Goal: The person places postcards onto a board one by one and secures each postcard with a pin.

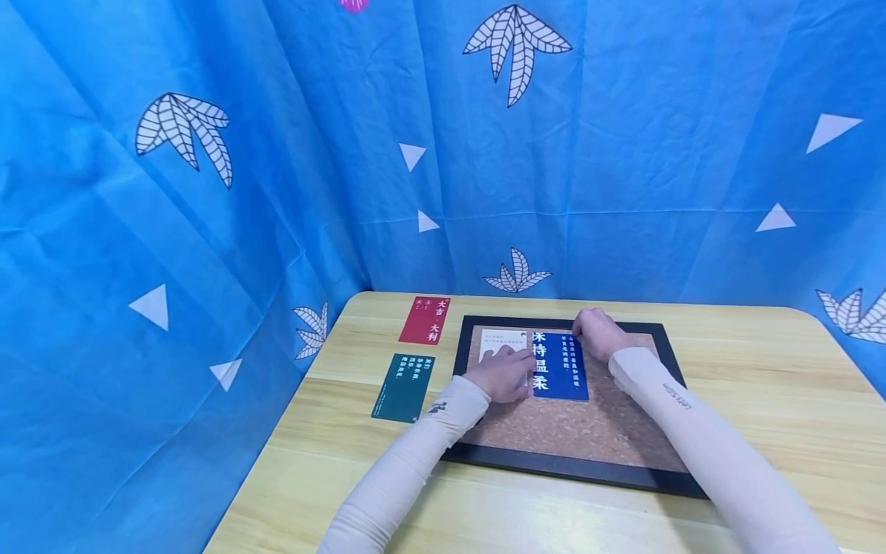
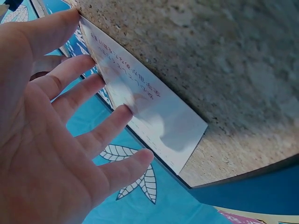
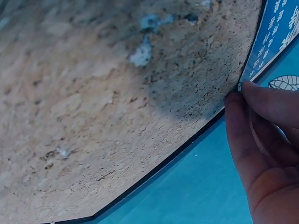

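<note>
A black-framed cork board (image 1: 554,431) lies on the table. On its upper part a white card (image 1: 501,338) with small print and a blue card (image 1: 574,377) with white characters lie side by side. My left hand (image 1: 503,375) rests across both cards; in the left wrist view its fingers are spread, fingertips touching the white card (image 2: 149,107). At the blue card's upper right corner is my right hand (image 1: 601,333). In the right wrist view its thumb and forefinger pinch the corner of the blue card (image 3: 266,42). Anything small between those fingertips is hidden.
Left of the board, a red card (image 1: 424,320) lies above a dark green card (image 1: 404,387) on the light wooden table (image 1: 775,369). A blue patterned curtain (image 1: 623,154) hangs behind the table and along its left side.
</note>
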{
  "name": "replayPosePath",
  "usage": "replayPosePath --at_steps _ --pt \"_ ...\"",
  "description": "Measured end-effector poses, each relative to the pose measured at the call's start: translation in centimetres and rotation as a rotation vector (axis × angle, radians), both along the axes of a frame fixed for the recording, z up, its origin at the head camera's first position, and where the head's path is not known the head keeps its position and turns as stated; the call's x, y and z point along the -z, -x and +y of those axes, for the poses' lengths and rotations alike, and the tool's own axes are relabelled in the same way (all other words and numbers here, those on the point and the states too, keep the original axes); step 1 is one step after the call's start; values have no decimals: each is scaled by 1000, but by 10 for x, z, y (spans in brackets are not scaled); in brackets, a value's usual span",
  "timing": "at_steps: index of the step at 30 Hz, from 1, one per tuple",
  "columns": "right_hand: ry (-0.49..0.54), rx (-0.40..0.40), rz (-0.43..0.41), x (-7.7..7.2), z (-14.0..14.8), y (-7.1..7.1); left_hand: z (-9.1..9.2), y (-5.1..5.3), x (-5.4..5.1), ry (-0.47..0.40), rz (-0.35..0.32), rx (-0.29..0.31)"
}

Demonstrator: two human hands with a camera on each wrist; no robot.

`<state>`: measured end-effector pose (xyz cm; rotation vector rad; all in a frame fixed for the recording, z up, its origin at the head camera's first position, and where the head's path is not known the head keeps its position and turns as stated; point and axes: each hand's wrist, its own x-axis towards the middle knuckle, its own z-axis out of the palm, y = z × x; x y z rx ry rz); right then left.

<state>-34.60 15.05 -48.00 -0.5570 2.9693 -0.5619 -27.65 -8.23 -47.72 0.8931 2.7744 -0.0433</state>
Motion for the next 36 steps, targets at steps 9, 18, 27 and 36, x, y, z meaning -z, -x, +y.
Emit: replayPosePath --at_steps 9,18,27,36 --pt "-23 -2 18 0 -1 -2 1 -1 -2 4 5 5" --pt "1 -1 12 3 0 -4 2 -2 1 1 0 0" --pt "25 -4 3 5 11 -8 1 -2 0 1 1 1" --pt "7 -9 23 9 17 -18 0 -2 0 -9 9 11"
